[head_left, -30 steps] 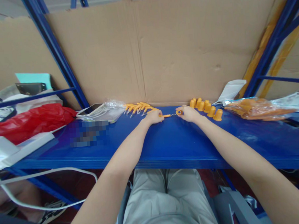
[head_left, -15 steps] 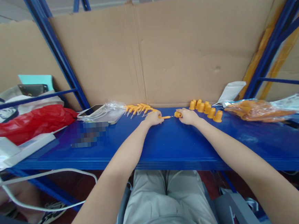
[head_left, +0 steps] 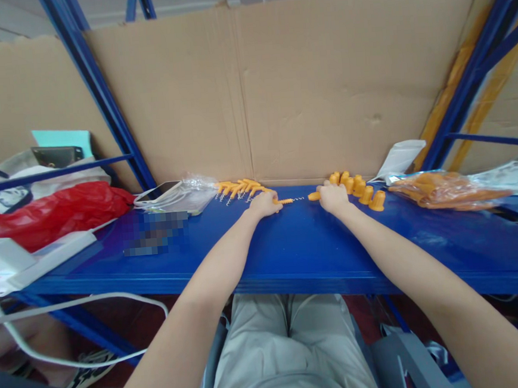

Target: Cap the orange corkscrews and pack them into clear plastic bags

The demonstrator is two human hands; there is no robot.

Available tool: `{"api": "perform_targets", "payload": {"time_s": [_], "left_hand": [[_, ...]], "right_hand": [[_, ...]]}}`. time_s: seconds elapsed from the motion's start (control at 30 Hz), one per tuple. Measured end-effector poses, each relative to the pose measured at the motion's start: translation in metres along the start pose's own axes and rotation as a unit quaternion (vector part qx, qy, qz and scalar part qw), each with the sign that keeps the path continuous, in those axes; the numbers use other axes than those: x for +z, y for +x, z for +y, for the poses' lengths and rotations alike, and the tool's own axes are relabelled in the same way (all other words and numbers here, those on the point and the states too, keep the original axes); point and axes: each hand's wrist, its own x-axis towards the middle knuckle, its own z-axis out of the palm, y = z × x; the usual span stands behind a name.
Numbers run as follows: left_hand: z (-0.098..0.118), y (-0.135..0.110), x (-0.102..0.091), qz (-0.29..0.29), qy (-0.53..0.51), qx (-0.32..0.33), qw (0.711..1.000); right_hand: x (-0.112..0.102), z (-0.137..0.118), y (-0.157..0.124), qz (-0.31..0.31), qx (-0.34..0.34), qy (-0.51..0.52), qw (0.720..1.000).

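Left hand closed round the handle end of a yellow corkscrew; threaded shank and metal spiral stick out toward the right hand. Right hand gripping a yellow piece, mostly covered by the fingers; the visible end points back at the left hand. Small gap between spiral tip and that piece, not touching. Both hands low over the blue tabletop, facing each other; can't tell if they rest on it.

Just beyond and left of the left hand: a cluster of yellow corkscrews, metal spirals angled toward the wearer. Just right of the right hand: yellow bell-shaped cups standing in a loose double line, nearest one closest to the wearer.

Further left of the left hand: phone with white cable, clear plastic bag beside it, pixelated patch nearer the wearer. Well left: red plastic bag, white power strip. Well right of the right hand: orange items in clear wrap, white packet behind. Cardboard sheet upright behind both hands.
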Motion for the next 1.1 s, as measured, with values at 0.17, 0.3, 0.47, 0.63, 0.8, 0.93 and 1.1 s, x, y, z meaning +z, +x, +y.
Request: {"api": "perform_targets", "payload": {"time_s": [0.17,0.3,0.47,0.63,0.8,0.93,1.1], "left_hand": [[0.000,0.001,0.003,0.019,0.021,0.023,0.999],[0.002,0.000,0.002,0.028,0.010,0.034,0.999],[0.002,0.000,0.002,0.045,-0.009,0.055,0.997],[-0.004,0.003,0.005,0.078,-0.046,0.088,0.992],[-0.009,0.006,0.010,0.099,-0.110,0.093,0.985],[-0.010,0.008,0.010,0.082,-0.153,0.072,0.982],[-0.009,0.006,0.006,0.046,-0.193,0.025,0.980]], "right_hand": [[-0.002,-0.004,-0.002,0.001,0.005,-0.064,0.998],[-0.002,-0.006,-0.001,-0.011,-0.002,-0.047,0.999],[0.004,-0.002,0.002,-0.012,-0.048,-0.002,0.999],[0.006,-0.001,0.003,0.009,-0.126,0.022,0.992],[0.006,-0.005,0.002,0.032,-0.138,-0.014,0.990],[0.010,-0.003,0.003,0.047,-0.154,0.027,0.987],[0.024,0.007,0.015,0.071,-0.192,0.160,0.966]]}}
